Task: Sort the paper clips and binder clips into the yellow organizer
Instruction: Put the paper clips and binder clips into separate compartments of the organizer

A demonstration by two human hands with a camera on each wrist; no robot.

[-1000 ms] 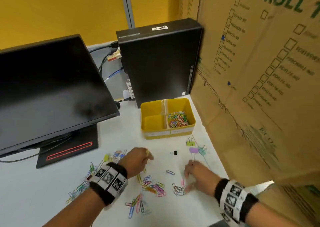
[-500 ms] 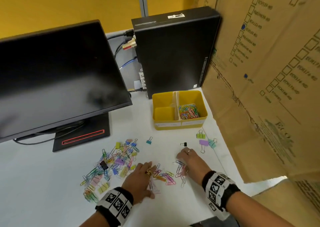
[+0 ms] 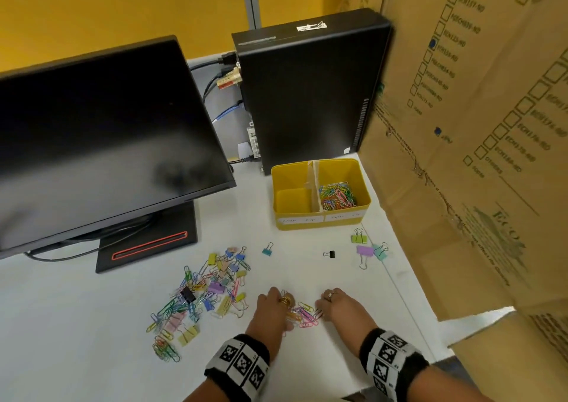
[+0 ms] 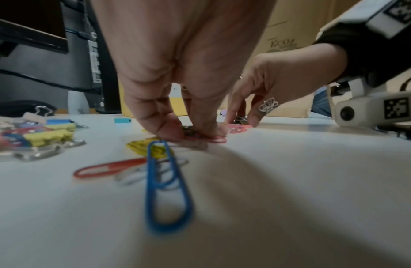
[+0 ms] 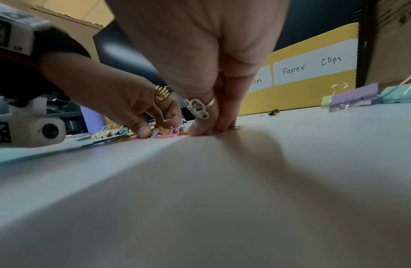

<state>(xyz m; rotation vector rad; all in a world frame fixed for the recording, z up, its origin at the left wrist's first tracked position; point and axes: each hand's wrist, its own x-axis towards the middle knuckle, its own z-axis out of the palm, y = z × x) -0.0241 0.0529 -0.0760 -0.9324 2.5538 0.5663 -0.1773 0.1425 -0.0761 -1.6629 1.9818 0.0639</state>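
Note:
The yellow organizer (image 3: 319, 226) stands before the black computer case; its right compartment holds a heap of coloured paper clips (image 3: 336, 195), and its left compartment (image 3: 292, 200) is bare. Near the table's front edge, my left hand (image 3: 276, 305) and right hand (image 3: 330, 305) flank a small cluster of paper clips (image 3: 302, 315). My left hand (image 4: 190, 133) pinches clips against the table with thumb and fingertips. My right hand (image 5: 207, 130) has its fingertips bunched down on clips at the cluster's right side. A blue paper clip (image 4: 168, 190) lies behind my left hand.
A mixed pile of paper and binder clips (image 3: 203, 291) lies left of my hands. Loose binder clips sit near the organizer: teal (image 3: 267, 250), black (image 3: 330, 254), green (image 3: 359, 238), purple (image 3: 365, 251). The monitor (image 3: 101, 143) stands at the left, a cardboard box (image 3: 461, 156) at the right.
Both hands have drawn back toward me and closer together, raking scattered paper clips into one small cluster between them. The camera view has shifted.

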